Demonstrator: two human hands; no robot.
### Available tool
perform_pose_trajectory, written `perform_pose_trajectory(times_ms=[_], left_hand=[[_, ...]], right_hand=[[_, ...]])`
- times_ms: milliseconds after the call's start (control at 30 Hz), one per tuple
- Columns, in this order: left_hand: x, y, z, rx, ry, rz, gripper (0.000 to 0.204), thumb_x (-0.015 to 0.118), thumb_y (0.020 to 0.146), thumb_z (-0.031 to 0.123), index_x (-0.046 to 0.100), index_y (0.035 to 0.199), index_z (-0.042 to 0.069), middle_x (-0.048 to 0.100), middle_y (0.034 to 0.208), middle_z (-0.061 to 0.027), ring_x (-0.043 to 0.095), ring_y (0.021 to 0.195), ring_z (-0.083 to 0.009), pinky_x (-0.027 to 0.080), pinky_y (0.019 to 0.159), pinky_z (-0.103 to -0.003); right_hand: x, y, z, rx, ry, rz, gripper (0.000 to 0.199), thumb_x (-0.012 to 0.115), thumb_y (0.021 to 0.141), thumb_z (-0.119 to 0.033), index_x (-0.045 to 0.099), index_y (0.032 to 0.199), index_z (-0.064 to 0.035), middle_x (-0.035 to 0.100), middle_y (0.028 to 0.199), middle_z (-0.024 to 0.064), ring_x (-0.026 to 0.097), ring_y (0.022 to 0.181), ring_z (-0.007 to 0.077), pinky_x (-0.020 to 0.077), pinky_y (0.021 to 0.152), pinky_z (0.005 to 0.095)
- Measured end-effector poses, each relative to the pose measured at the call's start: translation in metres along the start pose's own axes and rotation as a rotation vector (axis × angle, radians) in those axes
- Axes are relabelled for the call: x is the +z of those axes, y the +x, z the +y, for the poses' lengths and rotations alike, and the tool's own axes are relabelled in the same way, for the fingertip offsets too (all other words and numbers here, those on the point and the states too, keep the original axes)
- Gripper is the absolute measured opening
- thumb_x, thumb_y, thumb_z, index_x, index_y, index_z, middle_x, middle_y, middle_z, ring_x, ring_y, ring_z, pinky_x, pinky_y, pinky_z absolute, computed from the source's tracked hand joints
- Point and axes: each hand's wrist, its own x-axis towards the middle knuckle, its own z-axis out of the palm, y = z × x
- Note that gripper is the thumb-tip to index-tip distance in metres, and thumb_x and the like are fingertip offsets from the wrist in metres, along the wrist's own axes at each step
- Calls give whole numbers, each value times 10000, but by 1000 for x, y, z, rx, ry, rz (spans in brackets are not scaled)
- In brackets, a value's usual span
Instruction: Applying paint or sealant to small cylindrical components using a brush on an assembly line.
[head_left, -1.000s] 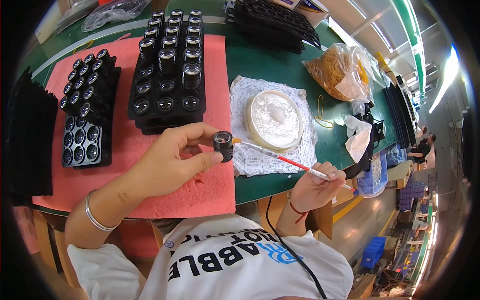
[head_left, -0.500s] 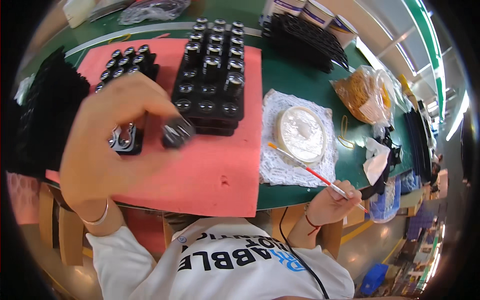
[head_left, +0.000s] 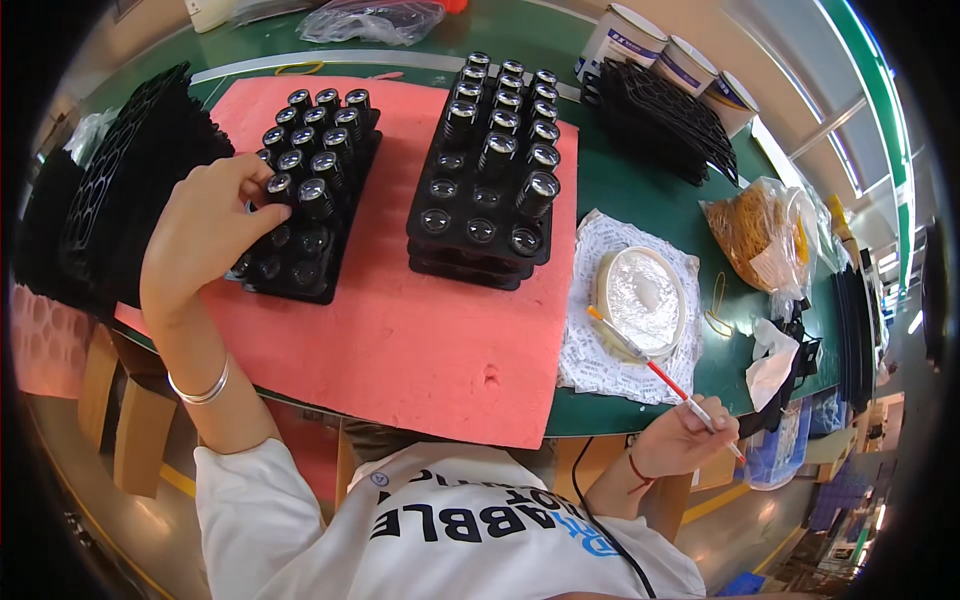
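Observation:
My left hand (head_left: 205,225) reaches over the left black tray (head_left: 350,210), thumb and fingers pinching a short black cylinder (head_left: 280,187) with a clear lens top. It stands at the near end of the rows of similar lens-topped cylinders; the curled fingers hide part of them. My right hand (head_left: 690,437) holds a slim paintbrush (head_left: 672,382) with a red and white handle. The brush's orange tip points up and left, above a round white dish (head_left: 645,300) with a shiny, film-like surface. Beside the left tray stands a taller black tray stack (head_left: 470,262) with more cylinders.
A pink mat (head_left: 400,350) lies under the trays on the green table (head_left: 630,190). Stacked black honeycomb trays (head_left: 130,180) stand at left, others (head_left: 670,120) back right by white cans (head_left: 622,45). A bag of rubber bands (head_left: 755,235) and white tissue (head_left: 772,360) lie right.
My left hand has moved away from me with the black cylinder, from above the mat to the left tray. The view has shifted; my right hand still holds the paintbrush beside the dish.

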Motion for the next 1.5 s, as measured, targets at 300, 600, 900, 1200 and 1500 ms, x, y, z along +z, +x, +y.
perform_pose_trajectory(times_ms=[300,600,900,1200,1500], left_hand=[[-1,-2,8,-8,51,26,262,695,607,136,582,793,-8,574,629,-95,547,559,-185,418,544,-278],[42,-10,94,463,-205,268,265,685,647,160,550,850,54,502,694,-51,490,609,-187,401,538,-285],[74,32,105,418,-75,296,258,704,645,238,566,763,55,483,590,-32,511,623,-206,406,580,-323],[59,-15,126,581,-550,95,244,682,606,24,575,822,61,566,801,-18,558,681,-134,432,563,-255],[107,-27,104,53,-1085,-921,162,692,685,30,606,815,-14,588,761,-1,528,660,-34,438,594,-160]], right_hand=[[-1,0,-2,25,25,15,238,384,931,-268,446,789,-87,407,705,-26,304,596,69,252,519,177],[-1,1,2,-85,-152,-36,243,417,917,-283,465,783,-86,425,663,-25,326,591,83,273,547,213],[3,-3,5,-154,-237,-59,278,368,933,-283,433,776,-63,411,632,1,357,571,102,257,506,234],[0,-1,3,-150,-226,-122,277,365,937,-300,505,834,-84,465,713,-38,314,589,69,268,534,194],[0,0,1,-93,-5,-152,286,355,940,-292,509,855,-66,541,811,-10,351,606,82,288,541,219]])
